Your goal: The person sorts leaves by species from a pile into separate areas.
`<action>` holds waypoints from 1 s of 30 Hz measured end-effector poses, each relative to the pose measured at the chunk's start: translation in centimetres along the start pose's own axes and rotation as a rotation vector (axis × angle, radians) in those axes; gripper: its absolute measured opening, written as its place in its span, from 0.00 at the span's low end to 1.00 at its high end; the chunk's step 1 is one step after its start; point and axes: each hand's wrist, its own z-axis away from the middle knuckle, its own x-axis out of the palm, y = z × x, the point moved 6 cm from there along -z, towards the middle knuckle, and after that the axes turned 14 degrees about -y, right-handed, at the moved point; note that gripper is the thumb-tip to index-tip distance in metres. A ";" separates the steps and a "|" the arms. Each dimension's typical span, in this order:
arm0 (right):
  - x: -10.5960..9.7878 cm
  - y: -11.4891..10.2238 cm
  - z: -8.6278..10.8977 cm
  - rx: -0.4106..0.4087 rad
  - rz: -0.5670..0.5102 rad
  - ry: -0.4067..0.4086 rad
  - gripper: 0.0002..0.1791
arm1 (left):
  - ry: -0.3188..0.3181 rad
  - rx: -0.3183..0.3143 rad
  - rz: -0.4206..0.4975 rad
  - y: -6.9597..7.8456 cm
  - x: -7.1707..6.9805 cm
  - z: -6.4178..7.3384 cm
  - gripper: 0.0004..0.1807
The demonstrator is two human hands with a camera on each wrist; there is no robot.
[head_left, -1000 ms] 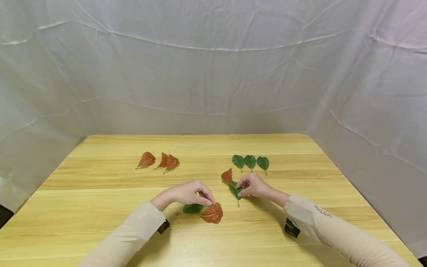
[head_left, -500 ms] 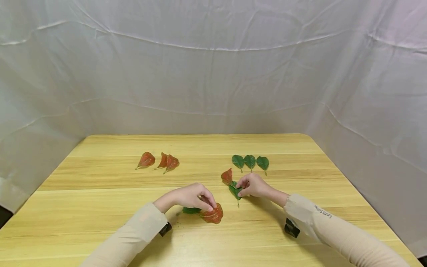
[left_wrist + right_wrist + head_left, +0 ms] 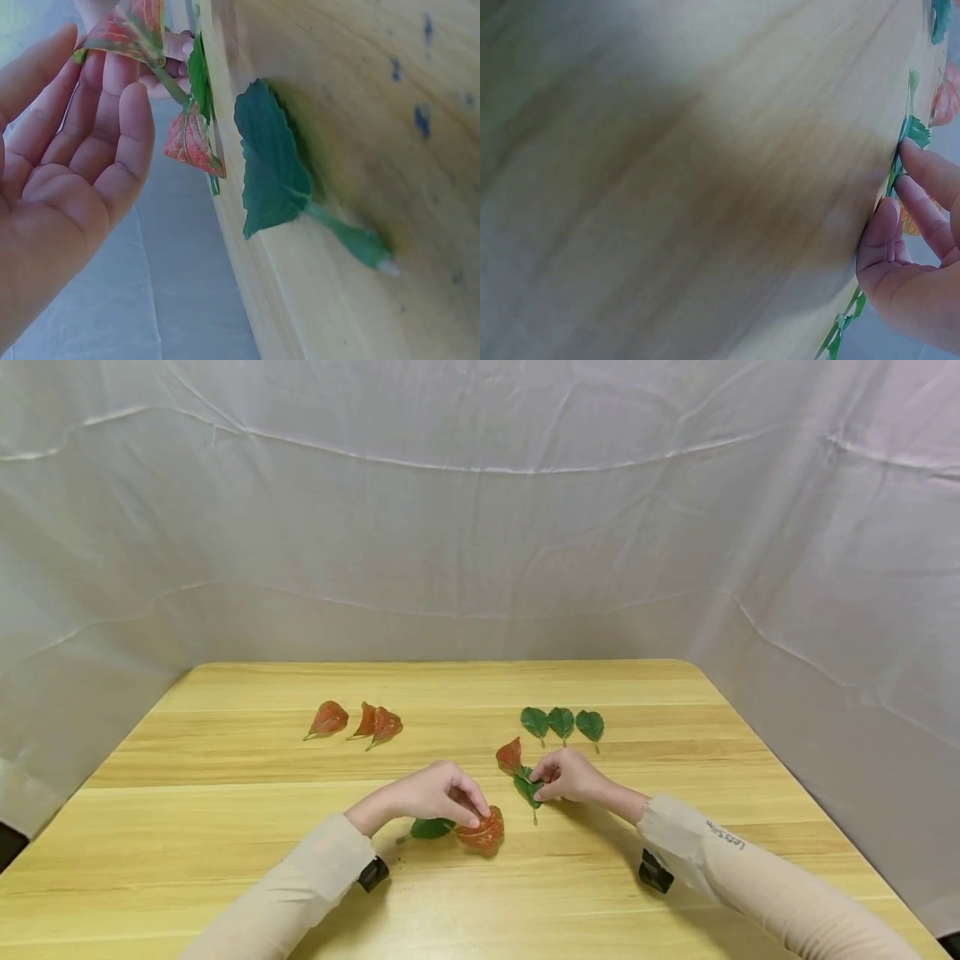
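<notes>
My left hand (image 3: 438,797) pinches a red leaf (image 3: 483,837) by its edge, between thumb and fingertips, near the middle of the table. In the left wrist view this red leaf (image 3: 124,37) is held up off the wood. Below my left hand lies a green leaf (image 3: 431,828) with a short thick stem. My right hand (image 3: 573,777) grips a green leaf (image 3: 527,789) at its right edge, low on the table. A second red leaf (image 3: 509,756) adjoins that green leaf at its upper left.
Three red leaves (image 3: 328,718) lie at the back left of the wooden table (image 3: 225,827). Three green leaves (image 3: 561,722) form a row at the back right. Pale cloth (image 3: 480,543) hangs behind the table and along both sides.
My left fingers have shifted on the red leaf, and the leaf has moved slightly up and tilted. More of the green leaf beneath shows again. The right hand stays where it was.
</notes>
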 end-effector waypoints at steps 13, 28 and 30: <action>0.0 0.0 -0.1 -0.003 0.011 0.001 0.10 | 0.132 -0.018 0.024 -0.4 -1.6 0.4 0.04; 0.0 0.0 0.0 -0.008 0.001 -0.002 0.10 | 0.287 -0.089 0.021 -1.0 -3.8 1.9 0.06; 0.1 0.0 0.0 -0.009 0.002 -0.003 0.10 | 0.305 -0.097 0.028 -1.2 -4.1 2.1 0.06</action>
